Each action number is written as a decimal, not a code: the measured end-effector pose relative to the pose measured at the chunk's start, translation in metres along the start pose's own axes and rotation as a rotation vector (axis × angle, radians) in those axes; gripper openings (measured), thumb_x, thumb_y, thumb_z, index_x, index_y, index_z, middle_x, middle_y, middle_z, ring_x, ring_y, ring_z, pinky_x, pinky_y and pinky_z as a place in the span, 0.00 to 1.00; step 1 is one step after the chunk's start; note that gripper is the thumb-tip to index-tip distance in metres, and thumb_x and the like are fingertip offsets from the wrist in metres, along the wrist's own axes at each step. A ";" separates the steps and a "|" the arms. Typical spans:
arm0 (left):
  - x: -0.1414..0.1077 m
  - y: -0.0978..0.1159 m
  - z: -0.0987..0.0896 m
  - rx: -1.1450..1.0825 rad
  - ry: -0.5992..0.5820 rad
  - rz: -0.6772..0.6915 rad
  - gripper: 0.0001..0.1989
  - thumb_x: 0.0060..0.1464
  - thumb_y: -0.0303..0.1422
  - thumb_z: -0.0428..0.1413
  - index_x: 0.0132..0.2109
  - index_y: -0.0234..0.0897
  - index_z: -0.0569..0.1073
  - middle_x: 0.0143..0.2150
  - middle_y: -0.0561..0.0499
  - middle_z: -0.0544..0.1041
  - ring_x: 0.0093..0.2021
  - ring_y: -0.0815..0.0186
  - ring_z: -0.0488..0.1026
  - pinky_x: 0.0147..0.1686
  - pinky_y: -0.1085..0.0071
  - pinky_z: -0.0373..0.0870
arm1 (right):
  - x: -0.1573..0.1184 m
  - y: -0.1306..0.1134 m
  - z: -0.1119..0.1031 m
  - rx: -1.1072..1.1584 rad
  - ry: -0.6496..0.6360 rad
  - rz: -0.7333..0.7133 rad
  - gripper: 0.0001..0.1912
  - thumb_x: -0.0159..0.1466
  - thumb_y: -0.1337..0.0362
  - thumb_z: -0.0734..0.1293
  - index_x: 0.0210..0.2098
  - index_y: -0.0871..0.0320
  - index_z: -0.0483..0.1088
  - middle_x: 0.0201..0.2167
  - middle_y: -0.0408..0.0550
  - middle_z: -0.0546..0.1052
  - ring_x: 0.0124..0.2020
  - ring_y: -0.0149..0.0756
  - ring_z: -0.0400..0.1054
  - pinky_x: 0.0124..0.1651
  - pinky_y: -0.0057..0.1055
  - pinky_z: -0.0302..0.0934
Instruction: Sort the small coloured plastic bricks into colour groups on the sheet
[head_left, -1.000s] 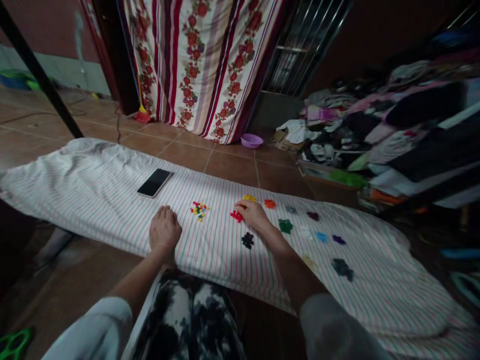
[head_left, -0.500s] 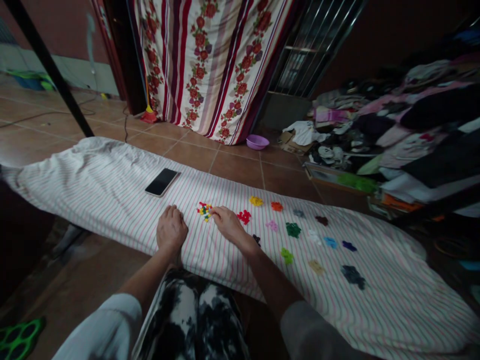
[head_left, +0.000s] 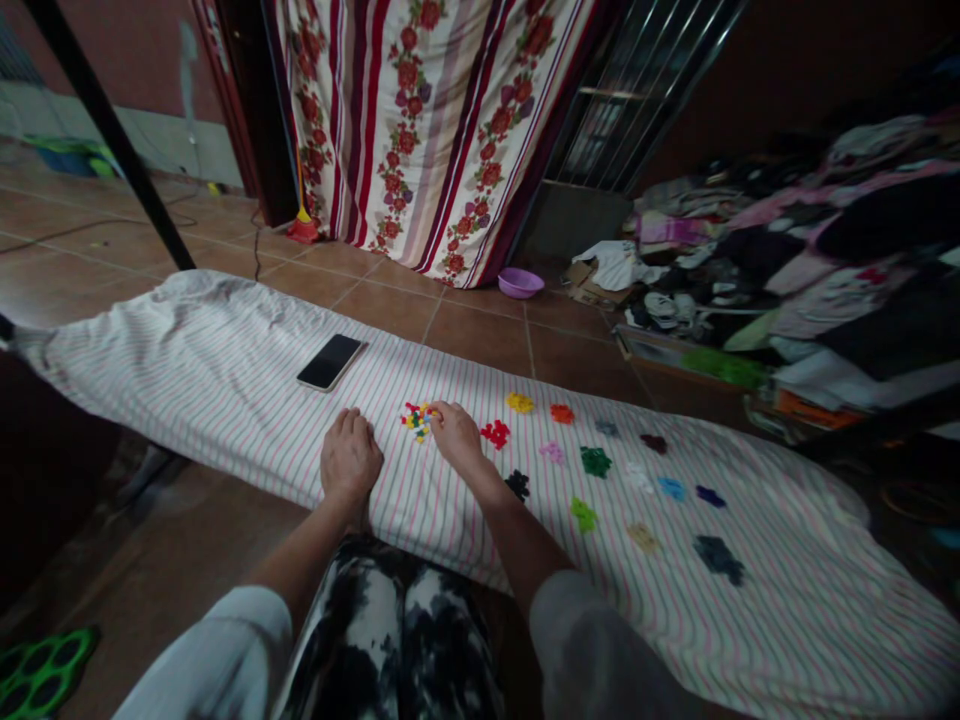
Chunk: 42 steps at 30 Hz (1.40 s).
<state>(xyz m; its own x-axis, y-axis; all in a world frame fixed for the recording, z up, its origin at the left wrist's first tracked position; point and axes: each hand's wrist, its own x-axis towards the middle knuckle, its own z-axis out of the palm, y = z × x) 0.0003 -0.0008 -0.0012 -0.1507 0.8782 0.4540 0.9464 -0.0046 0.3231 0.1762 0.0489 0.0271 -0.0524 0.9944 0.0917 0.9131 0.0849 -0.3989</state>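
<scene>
Striped cloth (head_left: 225, 370) before a floral curtain (head_left: 450, 130) lies under curled hands (head_left: 351, 455) (head_left: 459, 437), any grip unclear.

On the left, my camera picks up a dark-screened phone (head_left: 331, 361) lying flat. Far off, I make out a floral curtain (head_left: 439, 140), a barred window (head_left: 611, 105), a purple basin (head_left: 520, 284) on the tiled floor (head_left: 480, 328), and, far right, heaped clothes (head_left: 765, 250).

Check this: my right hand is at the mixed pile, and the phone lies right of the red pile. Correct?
Not quite: the head view shows the phone lying left of the red pile. Your right hand is indeed at the mixed pile.
</scene>
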 end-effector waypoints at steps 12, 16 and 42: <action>-0.001 0.000 0.000 -0.020 0.004 0.003 0.17 0.60 0.28 0.42 0.47 0.26 0.73 0.54 0.36 0.74 0.61 0.53 0.65 0.58 0.58 0.62 | 0.000 0.002 0.004 0.096 0.036 0.076 0.08 0.63 0.61 0.64 0.41 0.48 0.72 0.38 0.42 0.75 0.37 0.33 0.69 0.35 0.27 0.57; -0.001 0.000 0.000 -0.031 0.013 0.004 0.17 0.60 0.29 0.43 0.46 0.27 0.73 0.54 0.35 0.74 0.60 0.52 0.65 0.57 0.56 0.62 | -0.004 0.009 0.010 0.253 0.129 0.025 0.08 0.62 0.60 0.64 0.39 0.49 0.73 0.36 0.41 0.76 0.36 0.33 0.70 0.35 0.27 0.58; -0.001 0.000 -0.001 -0.018 0.009 0.018 0.17 0.60 0.29 0.42 0.46 0.28 0.72 0.53 0.35 0.74 0.59 0.52 0.65 0.57 0.57 0.62 | 0.000 0.108 -0.047 0.137 0.338 -0.092 0.07 0.56 0.68 0.64 0.30 0.56 0.75 0.40 0.50 0.73 0.48 0.42 0.65 0.56 0.41 0.58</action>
<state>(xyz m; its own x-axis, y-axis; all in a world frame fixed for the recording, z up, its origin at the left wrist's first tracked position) 0.0000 -0.0023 -0.0014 -0.1364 0.8737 0.4669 0.9435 -0.0291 0.3300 0.2941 0.0548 0.0268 0.0256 0.9074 0.4194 0.8469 0.2033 -0.4914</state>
